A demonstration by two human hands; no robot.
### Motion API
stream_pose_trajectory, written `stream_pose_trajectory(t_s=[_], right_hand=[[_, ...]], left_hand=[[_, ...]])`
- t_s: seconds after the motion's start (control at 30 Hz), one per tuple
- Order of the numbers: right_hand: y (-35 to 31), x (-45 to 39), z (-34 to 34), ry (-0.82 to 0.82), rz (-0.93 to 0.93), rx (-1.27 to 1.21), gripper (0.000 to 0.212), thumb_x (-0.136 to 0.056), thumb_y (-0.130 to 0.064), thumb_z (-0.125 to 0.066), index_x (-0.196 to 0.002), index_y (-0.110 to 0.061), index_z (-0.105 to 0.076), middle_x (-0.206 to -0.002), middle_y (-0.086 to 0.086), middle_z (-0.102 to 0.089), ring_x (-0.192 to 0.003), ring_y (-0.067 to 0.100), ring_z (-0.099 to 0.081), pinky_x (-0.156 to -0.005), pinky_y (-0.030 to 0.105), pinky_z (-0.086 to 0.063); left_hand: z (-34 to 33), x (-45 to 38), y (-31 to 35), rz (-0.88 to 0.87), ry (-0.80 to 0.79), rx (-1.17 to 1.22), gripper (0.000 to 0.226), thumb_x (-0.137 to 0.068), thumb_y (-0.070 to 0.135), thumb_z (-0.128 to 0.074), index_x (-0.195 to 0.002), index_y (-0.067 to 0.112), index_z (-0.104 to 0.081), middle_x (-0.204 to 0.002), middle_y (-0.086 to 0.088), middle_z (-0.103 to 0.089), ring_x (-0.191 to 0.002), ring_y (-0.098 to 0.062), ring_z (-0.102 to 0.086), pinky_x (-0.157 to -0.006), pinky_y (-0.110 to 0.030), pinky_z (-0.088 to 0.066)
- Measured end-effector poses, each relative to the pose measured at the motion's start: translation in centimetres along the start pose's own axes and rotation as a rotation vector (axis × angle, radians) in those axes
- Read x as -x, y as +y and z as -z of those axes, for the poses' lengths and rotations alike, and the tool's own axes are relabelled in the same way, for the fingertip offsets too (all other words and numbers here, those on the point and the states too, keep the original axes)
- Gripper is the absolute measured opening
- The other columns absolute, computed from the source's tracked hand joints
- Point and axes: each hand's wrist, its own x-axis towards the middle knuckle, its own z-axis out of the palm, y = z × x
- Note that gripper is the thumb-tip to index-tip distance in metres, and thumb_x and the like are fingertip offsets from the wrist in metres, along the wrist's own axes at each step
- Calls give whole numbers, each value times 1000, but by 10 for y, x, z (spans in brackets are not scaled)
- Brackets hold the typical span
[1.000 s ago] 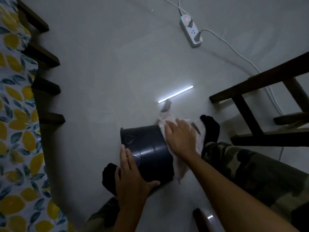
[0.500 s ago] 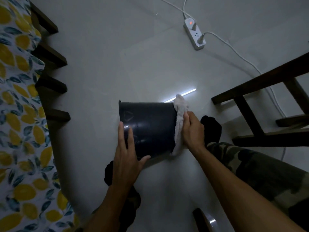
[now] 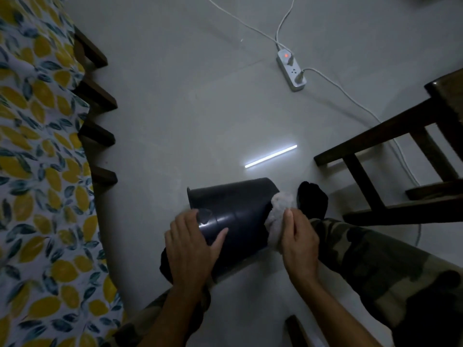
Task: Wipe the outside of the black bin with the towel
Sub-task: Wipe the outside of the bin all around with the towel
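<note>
At lower centre, the black bin point(image 3: 240, 211) is steadied by the flat, unclenched left hand point(image 3: 190, 249); the white towel point(image 3: 279, 216) is gripped against its side by the right hand point(image 3: 299, 242).

A white power strip point(image 3: 292, 71) lay at upper right; a lemon-print cloth point(image 3: 37, 171) covered the left; a wooden chair point(image 3: 400, 151) stood right.

The left hand point(image 3: 191, 242) covers the near wall of the black bin point(image 3: 240, 216), and its open mouth can't be made out. Most of the towel point(image 3: 278, 209) is bunched behind the right hand point(image 3: 299, 242). The chair point(image 3: 390, 156) runs off the right edge, and the lemon-print cloth point(image 3: 37, 171) off the left.
</note>
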Motion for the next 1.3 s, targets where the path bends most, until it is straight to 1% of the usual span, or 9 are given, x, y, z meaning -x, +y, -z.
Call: stream_pose_trajectory(t_s=[0.13,0.23,0.37,0.5,0.63,0.8,0.93,1.13,1.3], right_hand=[[-1,9,-13,-162,179,-4,21,-107,-25,-50,-98,-17,-68,-96,-5,-69,-90,4,-66,-82,23,-57],[8,13,-33,-343,443,160,28,-106,-32,-49,-114,-17,-71,-111,-4,-72,-104,6,-66,-93,27,-55],[45,14,-62,-521,763,663,46,-104,-45,-45,-144,-25,-56,-146,5,-60,-138,24,-54,-118,44,-38],[47,0,-85,-571,804,747,52,-106,-51,-40,-149,-23,-49,-157,9,-50,-149,28,-43,-125,50,-28],[23,-33,-102,-504,759,745,44,-109,-39,-35,-145,-18,-50,-144,7,-56,-134,24,-51,-119,46,-35],[44,-70,-77,-280,437,887,48,-108,-35,-32,-147,-15,-51,-142,15,-60,-135,30,-52,-116,47,-36],[51,-7,-48,-408,430,909,58,-110,-33,-21,-153,-2,-45,-156,24,-48,-145,41,-45,-117,56,-39],[16,1,-98,-686,799,743,49,-106,-37,-37,-149,-18,-49,-153,11,-54,-143,29,-49,-118,49,-41],[1,-85,-108,-729,597,973,33,-108,-37,-39,-125,-18,-58,-121,12,-68,-102,29,-67,-86,44,-56]], left_hand=[[-7,-32,6,-18,-258,-83,130,-50,81,-76,-151,15,-25,-161,-13,-24,-146,-33,-26,-114,-50,-30],[-24,-34,-2,41,-498,-146,155,-44,98,-56,-158,15,9,-166,-13,15,-154,-32,9,-121,-52,-9],[-48,-3,-13,-4,-523,-91,153,-49,107,-19,-158,0,-4,-165,-24,2,-153,-39,-1,-122,-48,-6],[-64,17,-18,-49,-498,-110,143,-59,105,-19,-157,0,-15,-164,-24,-12,-153,-40,-6,-125,-49,-1],[-53,29,-11,69,-467,-21,161,-40,99,-57,-158,12,9,-167,-14,7,-154,-30,10,-120,-41,1],[-45,27,-3,92,-483,-77,164,-38,93,-67,-158,10,9,-167,-12,10,-153,-28,13,-119,-40,2],[-49,32,-3,91,-493,-82,161,-42,93,-65,-157,8,10,-166,-12,14,-153,-30,14,-121,-42,1],[-55,52,-2,29,-462,-181,151,-50,98,-50,-156,-3,-15,-164,-26,-7,-153,-41,-4,-125,-48,-2],[-51,56,2,77,-500,-158,163,-32,97,-60,-156,1,-14,-165,-21,-13,-152,-39,-12,-122,-48,-15]])
